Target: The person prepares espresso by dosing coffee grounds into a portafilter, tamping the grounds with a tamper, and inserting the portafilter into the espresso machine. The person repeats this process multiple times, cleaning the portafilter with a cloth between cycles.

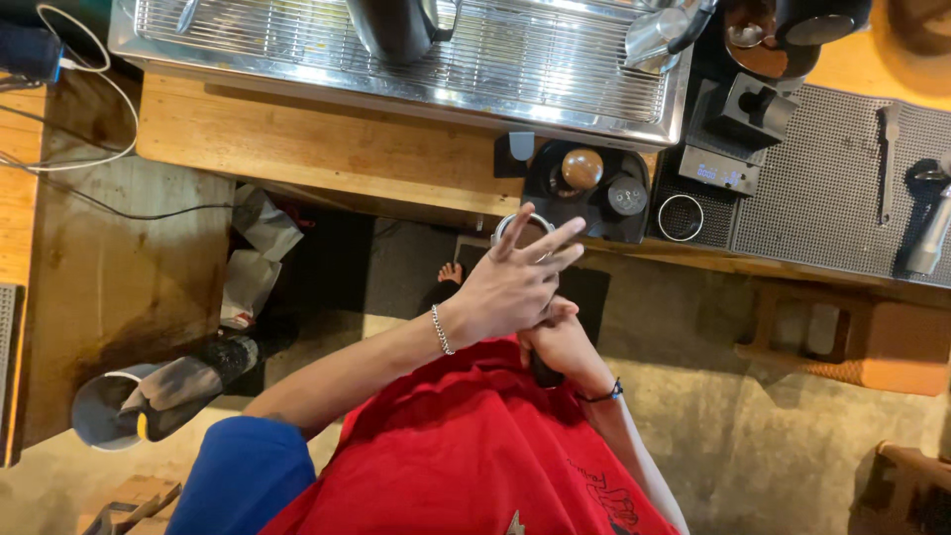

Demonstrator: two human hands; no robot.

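Note:
My left hand, with a silver bracelet on the wrist, lies open with its fingers spread across the top of a round metal portafilter basket. Only part of the basket's rim shows past the fingers. My right hand, wearing a dark wristband, sits just under the left one and grips the portafilter's dark handle. Both hands are held in front of my red apron, below the edge of the wooden counter.
A steel espresso machine tray runs along the top. On the counter stand a black tamping station with a wooden-topped tamper, a metal ring, a small scale and a black mat. A bin is lower left, a wooden stool at right.

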